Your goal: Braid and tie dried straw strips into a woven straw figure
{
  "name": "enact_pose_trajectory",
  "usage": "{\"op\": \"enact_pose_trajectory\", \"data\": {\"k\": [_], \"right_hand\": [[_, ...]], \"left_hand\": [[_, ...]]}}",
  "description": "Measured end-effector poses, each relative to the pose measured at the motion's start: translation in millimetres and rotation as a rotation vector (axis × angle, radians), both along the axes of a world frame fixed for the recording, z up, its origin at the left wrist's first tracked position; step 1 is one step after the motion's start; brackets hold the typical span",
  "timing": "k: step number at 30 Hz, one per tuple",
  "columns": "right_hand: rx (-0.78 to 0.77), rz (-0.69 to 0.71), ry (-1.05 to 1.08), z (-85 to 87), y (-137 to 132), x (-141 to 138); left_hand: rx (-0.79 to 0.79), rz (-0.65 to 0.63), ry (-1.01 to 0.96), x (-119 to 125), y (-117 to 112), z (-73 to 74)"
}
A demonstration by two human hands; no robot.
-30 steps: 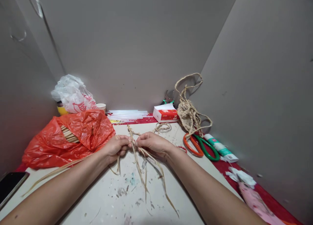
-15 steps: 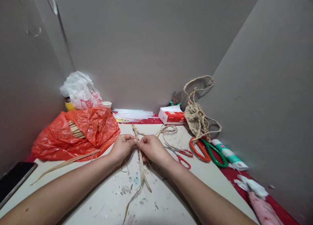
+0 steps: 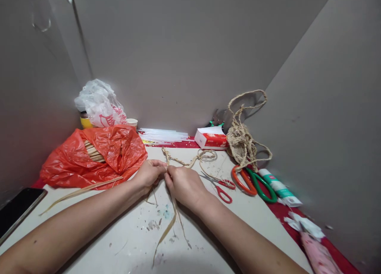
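Both of my hands meet over the middle of the white board, pinching a braided straw cord (image 3: 175,160). My left hand (image 3: 149,172) grips it from the left with thumb and forefinger. From the right, my right hand (image 3: 183,183) closes on the same spot, its knuckles hiding the exact point held. Loose straw strands (image 3: 167,231) hang from below the fingers toward me. Beyond the hands the cord bends and runs right to a small coil (image 3: 207,156). Red-handled scissors (image 3: 219,185) lie partly open just right of my right hand.
An orange plastic bag (image 3: 119,155) with straw bundles sits left, a phone (image 3: 22,210) nearer me. At the back are clear sticks (image 3: 165,135) and a red-white box (image 3: 210,139). To the right are a rope heap (image 3: 242,141), orange-handled (image 3: 244,182) and green-handled tools (image 3: 263,187), and a tube (image 3: 279,188).
My right hand has turned over more, its back now covering the strands. The hanging strands have spread apart. More of the cord beyond my hands shows, and the view has shifted slightly.
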State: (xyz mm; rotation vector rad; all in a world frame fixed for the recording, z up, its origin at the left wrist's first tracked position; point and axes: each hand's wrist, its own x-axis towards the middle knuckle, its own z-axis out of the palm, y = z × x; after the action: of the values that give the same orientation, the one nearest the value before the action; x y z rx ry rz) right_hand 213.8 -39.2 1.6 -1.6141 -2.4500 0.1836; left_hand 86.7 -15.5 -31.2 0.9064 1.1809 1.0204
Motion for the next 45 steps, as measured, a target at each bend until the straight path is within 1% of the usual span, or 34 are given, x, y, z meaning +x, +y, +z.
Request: {"op": "enact_pose_trajectory", "data": {"k": [2,3,6,7,8,9,10,12,13,14,15,16,20,23,27,32,35,38,40,45], "right_hand": [[-0.026,0.046,0.07,6.7,2.0,4.7],[-0.026,0.032,0.135,9.7,4.9,8.5],[0.054,-0.11,0.379,12.3,18.6,21.7],[0.053,-0.139,0.467,10.5,23.2,24.7],[0.01,-0.143,0.559,7.5,26.9,26.2],[-0.084,-0.123,0.656,3.6,29.3,26.1],[-0.221,-0.096,0.756,-0.6,30.4,24.3],[-0.543,-0.073,0.935,-7.8,29.4,17.9],[-0.683,-0.076,0.999,-10.2,28.1,14.5],[-0.792,-0.084,1.042,-11.4,26.9,11.9],[-0.865,-0.094,1.061,-11.7,26.3,10.4],[-0.902,-0.104,1.062,-11.4,26.6,10.2],[-0.909,-0.085,0.962,-10.1,34.1,18.6],[-0.961,-0.066,0.918,-12.8,39.8,24.6],[-1.07,-0.088,1.011,-14.4,41.2,27.0],[-1.212,-0.068,1.094,-11.9,40.9,31.0],[-1.239,-0.035,1.147,-13.2,41.5,33.2],[-1.239,-0.029,1.175,-15.1,41.3,33.5],[-1.223,-0.041,1.179,-15.5,40.8,33.0],[-1.188,-0.069,1.209,-14.1,38.5,30.2]], "left_hand": [[-0.028,0.017,-0.037,-0.5,1.3,2.9],[-0.041,0.014,-0.068,-1.0,2.0,5.1],[-0.071,-0.057,-0.157,-3.1,3.5,12.3],[-0.085,-0.089,-0.175,-3.9,3.9,14.1],[-0.099,-0.114,-0.191,-4.5,4.1,15.6],[-0.111,-0.132,-0.202,-5.0,4.3,16.5],[-0.118,-0.144,-0.21,-5.3,4.4,17.1],[-0.111,-0.171,-0.214,-5.5,4.4,17.4],[-0.104,-0.185,-0.211,-5.3,4.2,17.4],[-0.098,-0.192,-0.206,-5.1,4.1,17.3],[-0.097,-0.192,-0.204,-4.7,3.9,17.2],[-0.098,-0.187,-0.202,-4.4,3.7,17.1],[-0.093,-0.156,-0.185,-3.1,3.1,15.6],[-0.073,-0.152,-0.164,-1.8,2.0,14.1],[-0.03,-0.109,-0.145,1.0,-1.0,14.2],[0.08,-0.063,-0.118,3.1,-3.2,13.5],[0.122,-0.053,-0.003,2.1,-1.8,12.3],[0.083,-0.055,0.086,-0.3,1.1,12.6],[0.036,-0.084,0.088,-2.6,3.0,14.1],[-0.028,-0.163,-0.005,-7.6,4.0,20.0]]}}
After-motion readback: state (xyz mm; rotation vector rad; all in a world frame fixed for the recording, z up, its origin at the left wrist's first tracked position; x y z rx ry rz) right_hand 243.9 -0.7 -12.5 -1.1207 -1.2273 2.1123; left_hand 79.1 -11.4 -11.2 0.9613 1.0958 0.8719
